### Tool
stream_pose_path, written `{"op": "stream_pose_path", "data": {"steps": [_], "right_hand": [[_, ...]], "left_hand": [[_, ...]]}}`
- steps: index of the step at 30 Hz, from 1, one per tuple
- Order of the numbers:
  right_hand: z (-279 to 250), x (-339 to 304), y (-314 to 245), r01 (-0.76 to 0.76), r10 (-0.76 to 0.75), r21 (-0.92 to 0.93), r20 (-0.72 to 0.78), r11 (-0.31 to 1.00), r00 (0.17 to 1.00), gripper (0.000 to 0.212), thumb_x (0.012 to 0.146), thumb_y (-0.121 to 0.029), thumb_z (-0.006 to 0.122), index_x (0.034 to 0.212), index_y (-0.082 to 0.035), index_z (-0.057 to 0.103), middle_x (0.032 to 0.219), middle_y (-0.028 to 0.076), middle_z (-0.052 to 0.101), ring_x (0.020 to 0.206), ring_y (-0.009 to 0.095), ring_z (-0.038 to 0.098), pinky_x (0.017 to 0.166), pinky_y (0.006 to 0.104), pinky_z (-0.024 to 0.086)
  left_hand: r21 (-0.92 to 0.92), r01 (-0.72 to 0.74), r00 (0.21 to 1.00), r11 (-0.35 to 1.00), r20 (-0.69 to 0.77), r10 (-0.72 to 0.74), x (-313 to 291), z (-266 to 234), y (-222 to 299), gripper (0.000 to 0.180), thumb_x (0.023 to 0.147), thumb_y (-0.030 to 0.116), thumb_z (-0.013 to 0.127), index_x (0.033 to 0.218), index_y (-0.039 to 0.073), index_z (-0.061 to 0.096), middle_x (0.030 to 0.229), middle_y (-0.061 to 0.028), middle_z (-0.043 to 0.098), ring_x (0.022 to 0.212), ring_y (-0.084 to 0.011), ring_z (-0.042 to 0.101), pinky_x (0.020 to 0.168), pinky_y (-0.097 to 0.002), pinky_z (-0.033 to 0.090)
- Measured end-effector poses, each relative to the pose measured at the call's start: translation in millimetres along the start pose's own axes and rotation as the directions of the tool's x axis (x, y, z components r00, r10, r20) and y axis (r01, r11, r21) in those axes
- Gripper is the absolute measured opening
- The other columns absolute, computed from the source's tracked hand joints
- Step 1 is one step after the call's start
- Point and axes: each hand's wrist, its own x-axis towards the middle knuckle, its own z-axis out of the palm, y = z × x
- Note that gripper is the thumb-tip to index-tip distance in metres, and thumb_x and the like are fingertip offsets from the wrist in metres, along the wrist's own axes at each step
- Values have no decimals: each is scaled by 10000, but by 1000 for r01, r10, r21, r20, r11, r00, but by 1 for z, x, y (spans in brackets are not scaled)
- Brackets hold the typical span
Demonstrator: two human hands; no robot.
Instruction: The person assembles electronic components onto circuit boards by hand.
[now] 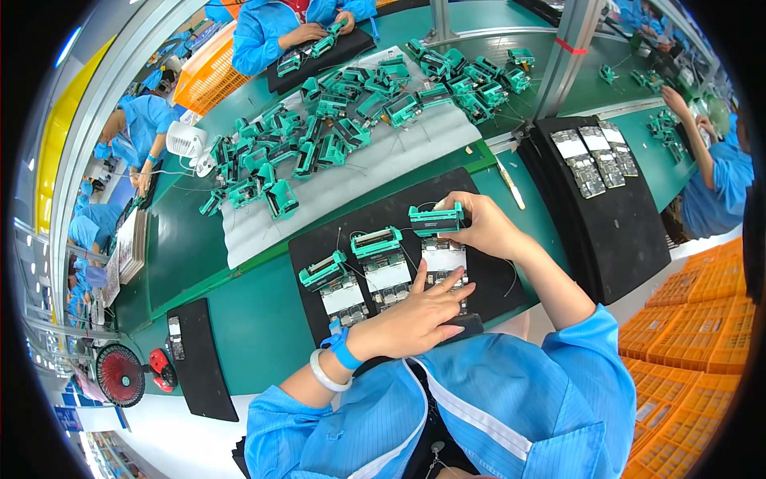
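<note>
Between the fingers of my right hand (488,227) is a green-framed module (436,222) with a dark face, at the far end of a circuit board (444,257) with a white patch. Whether module and board are joined I cannot tell. My left hand (415,318) lies over that board's near part, fingers spread and tips on it. To its left, two more boards, a middle one (388,277) and a left one (343,298), lie on the black mat (495,283). A green module (377,243) sits at the middle board's far end, another green module (322,271) at the left one's.
Beyond the mat, many green modules with thin wires lie heaped on a white foam sheet (247,239). A white-handled tool (511,184) rests at right, near a black mat (614,231) with several boards. Across the table a co-worker's hands (323,32) handle modules. Orange crates (686,319) stand lower right.
</note>
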Motion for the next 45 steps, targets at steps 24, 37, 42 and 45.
{"op": "stream_pose_path", "data": {"steps": [24, 37, 42, 45], "right_hand": [[2, -7, -1, 55, -62, -166, -36, 985, 997, 300, 740, 68, 767, 928, -4, 544, 1081, 82, 667, 916, 118, 613, 783, 294, 537], [1, -8, -4, 116, -125, -167, -44, 979, 991, 292, 708, 47, 778, 913, 0, 575, 1038, 116, 680, 974, 182, 642, 872, 320, 504], [1, -7, -1, 119, -128, -168, -46, 979, 991, 285, 716, 39, 778, 913, 0, 577, 1044, 116, 680, 989, 179, 639, 883, 317, 501], [1, -7, 0, 129, -139, -153, -55, 980, 989, 277, 722, 35, 775, 905, -5, 572, 1039, 110, 675, 984, 175, 633, 871, 316, 499]], "left_hand": [[89, 139, 835, 986, -547, -68, 7, -7, 22, 305, 806, 56, 684, 1104, 1, 652, 1191, -157, 630, 1077, -349, 595, 924, -447, 490], [590, 255, 695, 766, -663, 279, 27, 18, -15, 290, 720, 35, 642, 990, -69, 662, 1018, -165, 650, 973, -290, 641, 720, -332, 572], [590, 265, 684, 763, -673, 283, 29, 17, -17, 243, 729, 31, 642, 954, -60, 661, 1000, -161, 653, 960, -287, 645, 709, -328, 572], [570, 273, 667, 775, -693, 275, 33, 17, -16, 219, 704, 11, 672, 916, -42, 662, 990, -147, 660, 924, -284, 652, 710, -337, 565]]}}
